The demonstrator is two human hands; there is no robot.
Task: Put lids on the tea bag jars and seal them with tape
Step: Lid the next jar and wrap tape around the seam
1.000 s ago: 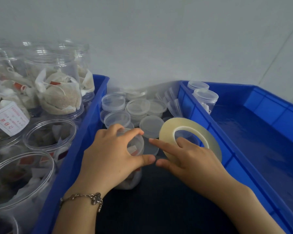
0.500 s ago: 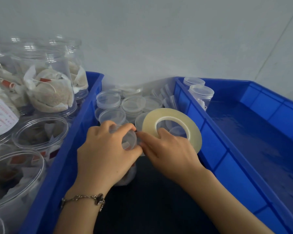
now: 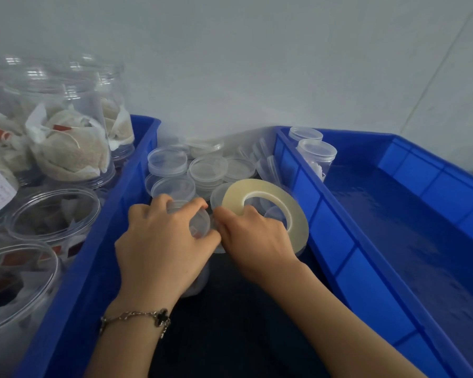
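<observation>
A small clear jar (image 3: pixel 200 227) with tea bags inside stands on the dark surface (image 3: pixel 243 323) between two blue bins, a clear lid on its top. The left hand (image 3: pixel 159 241) is curled around the jar from above and from its left side, fingers wrapped over the lid's rim and thumb toward the right. The right hand (image 3: pixel 254 236) meets it at the jar's right edge, its fingertips pressed against the lid rim just beside the left thumb. This hand also carries a roll of clear tape (image 3: pixel 268 203): fingers pass through the roll's hole, so the ring sits tilted over the knuckles, leaning up and to the right. Whether a strip of tape already runs onto the jar cannot be made out.

Just behind the hands lies a pile of loose clear lids (image 3: pixel 191 170), some stacked, some on edge. The left blue bin (image 3: pixel 99 268) holds large open jars of tea bags (image 3: pixel 66 148), one with a white label. The right blue bin (image 3: pixel 393 241) has two lidded small jars (image 3: pixel 316 152) in its far left corner. A bracelet (image 3: pixel 139 317) with a dark clover charm circles the left wrist. A pale wall (image 3: pixel 257 64) rises behind.
</observation>
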